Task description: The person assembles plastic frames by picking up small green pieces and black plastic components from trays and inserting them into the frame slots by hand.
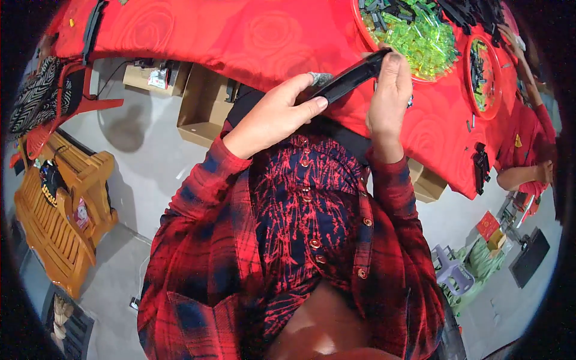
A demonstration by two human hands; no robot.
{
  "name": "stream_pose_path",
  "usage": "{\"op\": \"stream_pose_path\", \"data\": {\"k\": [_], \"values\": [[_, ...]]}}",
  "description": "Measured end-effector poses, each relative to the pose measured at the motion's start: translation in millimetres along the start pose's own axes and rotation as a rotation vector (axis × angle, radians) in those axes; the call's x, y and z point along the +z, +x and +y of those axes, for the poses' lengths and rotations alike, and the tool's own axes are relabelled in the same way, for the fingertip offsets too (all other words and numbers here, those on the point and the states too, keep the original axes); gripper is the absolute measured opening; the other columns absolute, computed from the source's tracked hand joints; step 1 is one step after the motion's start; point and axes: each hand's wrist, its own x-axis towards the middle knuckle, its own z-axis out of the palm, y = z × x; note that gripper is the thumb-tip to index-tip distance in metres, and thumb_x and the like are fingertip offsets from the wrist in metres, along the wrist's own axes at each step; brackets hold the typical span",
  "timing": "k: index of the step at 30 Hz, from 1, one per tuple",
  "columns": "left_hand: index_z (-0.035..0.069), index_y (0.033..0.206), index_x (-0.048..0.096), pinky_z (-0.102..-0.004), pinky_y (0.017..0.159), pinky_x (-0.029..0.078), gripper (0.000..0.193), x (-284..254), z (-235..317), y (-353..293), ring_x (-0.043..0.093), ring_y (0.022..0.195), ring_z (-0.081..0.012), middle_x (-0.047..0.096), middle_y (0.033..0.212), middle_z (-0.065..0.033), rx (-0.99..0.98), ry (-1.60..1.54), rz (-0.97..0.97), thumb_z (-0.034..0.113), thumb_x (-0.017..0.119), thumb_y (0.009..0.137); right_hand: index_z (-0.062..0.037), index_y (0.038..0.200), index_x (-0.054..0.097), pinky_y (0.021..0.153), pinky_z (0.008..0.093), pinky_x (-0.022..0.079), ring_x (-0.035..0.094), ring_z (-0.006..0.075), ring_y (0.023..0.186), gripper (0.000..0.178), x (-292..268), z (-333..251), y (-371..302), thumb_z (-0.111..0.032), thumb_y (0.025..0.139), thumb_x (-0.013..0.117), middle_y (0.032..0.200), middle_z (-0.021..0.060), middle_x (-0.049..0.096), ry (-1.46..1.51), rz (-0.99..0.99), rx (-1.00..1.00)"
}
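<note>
Between my two hands, over the near edge of the table, is a long, narrow black plastic piece (pixel 350 79) that looks like a hollow casing. It slants up toward the right. My left hand (pixel 277 114) grips its lower left end, thumb on top; something pale grey wraps a fingertip of that hand. Closed around the upper right end is my right hand (pixel 389 99), its thumb along the piece. Beyond the right hand stands a red-rimmed basket (pixel 360 31) full of small clear yellow-green plastic pieces and some dark ones.
A red cloth (pixel 258 36) covers the table. A smaller red basket (pixel 470 81) of mixed pieces and black parts (pixel 481 162) lie to the right, near another person's arm (pixel 525 176). Cardboard boxes (pixel 201 111) sit below; wooden chairs (pixel 57 222) stand left.
</note>
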Motion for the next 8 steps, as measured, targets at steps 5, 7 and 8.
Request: {"op": "stream_pose_path", "data": {"k": [5, 7, 8], "values": [[0.003, 0.135, 0.051, -0.0379, 0.089, 0.055, 0.04, -12.9, 5.7, 1.5, 0.068, 0.1, -0.0254, 0.064, 0.119, -0.0166, 0.036, -0.486, 0.198, 0.025, 0.057, 0.102, 0.0039, 0.119, 0.056, 0.089, 0.0329, 0.05, 0.063, 0.018, 0.093, 0.032, -10.1, 6.7, 6.4, -0.024, 0.108, 0.045, 0.102, 0.0092, 0.064, 0.236, 0.06, 0.114], [0.004, 0.134, 0.051, -0.0425, 0.092, 0.055, 0.04, -18.0, -1.1, 4.6, 0.068, 0.106, -0.0313, 0.065, 0.122, -0.0179, 0.156, -0.852, 0.2, 0.029, 0.056, 0.102, 0.0039, 0.119, 0.056, 0.086, 0.0352, 0.054, 0.065, 0.0198, 0.094, 0.03, -11.4, -0.6, 1.0, -0.023, 0.108, 0.047, 0.102, 0.0099, 0.064, 0.503, 0.108, 0.221], [0.004, 0.134, 0.051, -0.0425, 0.092, 0.055, 0.04, -19.8, -1.9, 3.5, 0.068, 0.106, -0.0313, 0.065, 0.122, -0.0179, 0.167, -0.851, 0.208, 0.029, 0.056, 0.102, 0.0039, 0.119, 0.056, 0.086, 0.0352, 0.054, 0.065, 0.0198, 0.094, 0.03, -8.7, -1.3, 3.0, -0.023, 0.108, 0.047, 0.102, 0.0099, 0.064, 0.507, 0.095, 0.218]]}}
